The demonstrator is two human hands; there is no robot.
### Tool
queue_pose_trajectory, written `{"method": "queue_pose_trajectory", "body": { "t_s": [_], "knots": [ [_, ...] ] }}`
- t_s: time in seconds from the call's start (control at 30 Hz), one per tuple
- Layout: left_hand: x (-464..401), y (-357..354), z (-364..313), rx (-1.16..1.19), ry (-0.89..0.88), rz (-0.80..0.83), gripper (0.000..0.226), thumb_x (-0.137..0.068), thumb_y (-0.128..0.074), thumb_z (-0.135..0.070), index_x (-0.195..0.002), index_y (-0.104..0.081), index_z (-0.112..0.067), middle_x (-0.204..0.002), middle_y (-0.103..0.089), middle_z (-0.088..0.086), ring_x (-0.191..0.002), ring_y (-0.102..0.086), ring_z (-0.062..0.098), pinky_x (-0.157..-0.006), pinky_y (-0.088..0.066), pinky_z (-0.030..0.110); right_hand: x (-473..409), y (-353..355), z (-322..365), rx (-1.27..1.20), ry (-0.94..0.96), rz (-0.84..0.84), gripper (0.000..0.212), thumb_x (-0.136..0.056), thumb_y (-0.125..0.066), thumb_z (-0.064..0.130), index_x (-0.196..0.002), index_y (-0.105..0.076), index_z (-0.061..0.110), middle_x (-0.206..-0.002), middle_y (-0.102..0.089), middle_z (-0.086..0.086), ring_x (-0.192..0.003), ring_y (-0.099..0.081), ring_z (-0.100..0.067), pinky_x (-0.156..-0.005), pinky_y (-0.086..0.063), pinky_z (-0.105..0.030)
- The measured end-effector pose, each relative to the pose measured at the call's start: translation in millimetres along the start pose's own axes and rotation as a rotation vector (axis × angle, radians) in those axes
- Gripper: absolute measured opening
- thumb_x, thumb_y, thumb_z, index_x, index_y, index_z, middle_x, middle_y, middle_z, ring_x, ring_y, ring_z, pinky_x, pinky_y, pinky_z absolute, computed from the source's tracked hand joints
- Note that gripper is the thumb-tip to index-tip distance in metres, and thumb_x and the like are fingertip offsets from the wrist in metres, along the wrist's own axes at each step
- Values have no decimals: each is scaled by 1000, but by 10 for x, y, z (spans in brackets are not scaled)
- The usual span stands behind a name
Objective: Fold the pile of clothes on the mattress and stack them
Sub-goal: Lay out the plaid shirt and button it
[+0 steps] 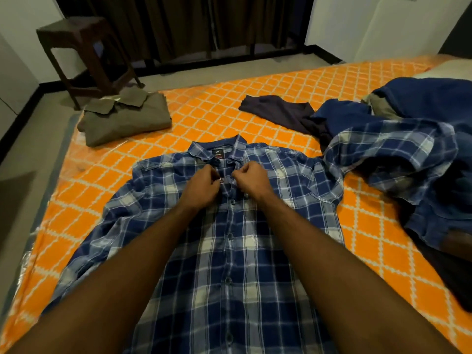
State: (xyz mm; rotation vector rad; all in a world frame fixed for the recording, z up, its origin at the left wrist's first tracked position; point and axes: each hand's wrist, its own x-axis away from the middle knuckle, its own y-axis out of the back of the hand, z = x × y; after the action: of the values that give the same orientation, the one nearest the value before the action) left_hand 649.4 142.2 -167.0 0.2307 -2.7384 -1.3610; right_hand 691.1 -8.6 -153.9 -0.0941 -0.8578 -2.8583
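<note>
Plaid shirt [229, 251] blue/white, flat, face-up | L grip [204, 186] + R grip [249, 178] pinching placket nr collar

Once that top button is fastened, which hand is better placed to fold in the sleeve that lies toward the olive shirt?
Left, probably. The left hand pinches the plaid shirt on that sleeve's side; the right hand would have to cross over.
</note>
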Motion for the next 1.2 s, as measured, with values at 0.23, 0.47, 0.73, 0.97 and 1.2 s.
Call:
{"method": "queue_pose_trajectory", "body": {
  "t_s": [0.23,0.47,0.73,0.97,1.2],
  "knots": [
    [-214,-109,55,53,171,-55,21,-91,-72,-35,-87,-65,-16,-77,-66,-2,-76,-65,16,-69,-53,35,-216,-244,-62,282,-74,0,40,-76,-79,47,-79,-61,12,-73,-65,-4,-65,-64,-20,-48,-44,-27],
    [-178,-65,-5,288,255,-83,20,-83,-81,-24,-69,-70,-15,-74,-71,2,-76,-71,17,-74,-60,38,-171,-145,29,100,-143,-19,23,-85,-66,22,-68,-55,13,-66,-62,-6,-59,-58,-21,-54,-51,-33],
    [-203,142,-164,649,392,37,9,-90,-70,-3,-82,-68,-1,-79,-68,16,-65,-65,20,-48,-53,28,-1,-25,63,-613,-321,56,9,-93,-59,2,-99,-67,1,-81,-64,-8,-64,-60,-15,-46,-48,-23],
    [-62,-61,-58,824,352,-1,9,-96,-59,4,-104,-63,6,-86,-67,16,-72,-70,20,-53,-60,30,49,-177,-96,-630,-245,36,14,-94,-58,-2,-100,-70,3,-95,-72,-20,-78,-70,-27,-63,-61,-37],
    [-64,-159,27,846,339,-21,10,-95,-62,2,-104,-66,5,-87,-70,17,-69,-72,20,-60,-63,35,58,-251,-165,-623,-217,19,13,-95,-59,0,-95,-71,7,-86,-73,-13,-76,-71,-27,-67,-61,-43]
  ]
}}
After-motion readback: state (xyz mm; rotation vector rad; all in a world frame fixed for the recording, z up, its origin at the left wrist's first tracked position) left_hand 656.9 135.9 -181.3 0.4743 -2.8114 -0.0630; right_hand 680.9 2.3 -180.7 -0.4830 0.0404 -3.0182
